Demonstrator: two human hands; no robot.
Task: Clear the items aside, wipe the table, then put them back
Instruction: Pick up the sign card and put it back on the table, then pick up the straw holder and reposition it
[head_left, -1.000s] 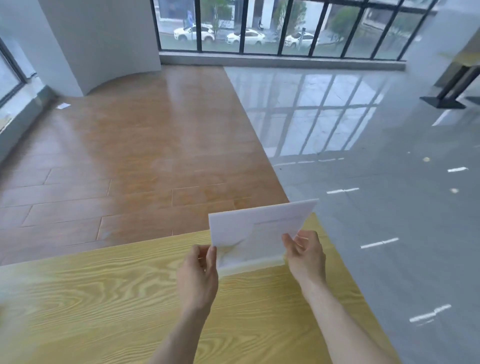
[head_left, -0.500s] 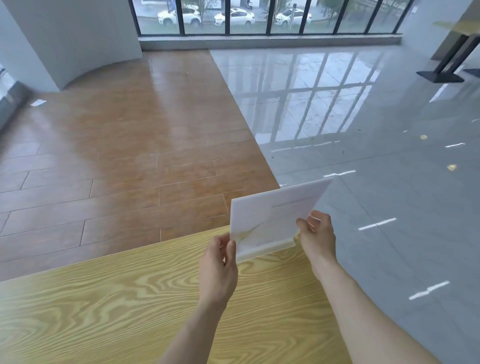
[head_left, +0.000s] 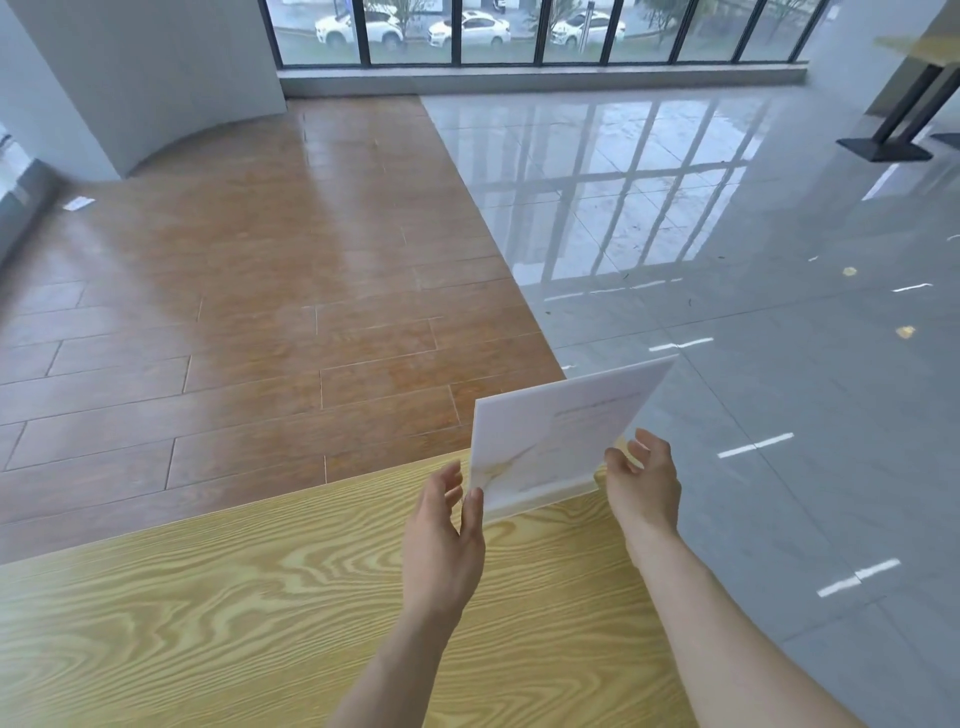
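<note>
Both hands flank the white sign board (head_left: 558, 441) standing at the table's (head_left: 208, 613) far corner, left hand (head_left: 441, 540) pinching its near edge, right hand (head_left: 647, 480) open-fingered beside it — looks like putting back; next, let go gently.

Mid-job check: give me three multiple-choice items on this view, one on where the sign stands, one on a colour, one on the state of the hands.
1. Where does the white sign stand?
A. On the far right corner of the table
B. On the floor
C. At the table's left end

2. What colour is the tabletop?
A. Black
B. Yellow wood grain
C. Red

3. How are the left hand and right hand placed?
A. Both flat on the table
B. One at each side edge of the sign
C. Both behind the person

Answers: 1 A, its base sits at that corner; 2 B, the grain is plain; 3 B, the fingers flank the sign.
</note>
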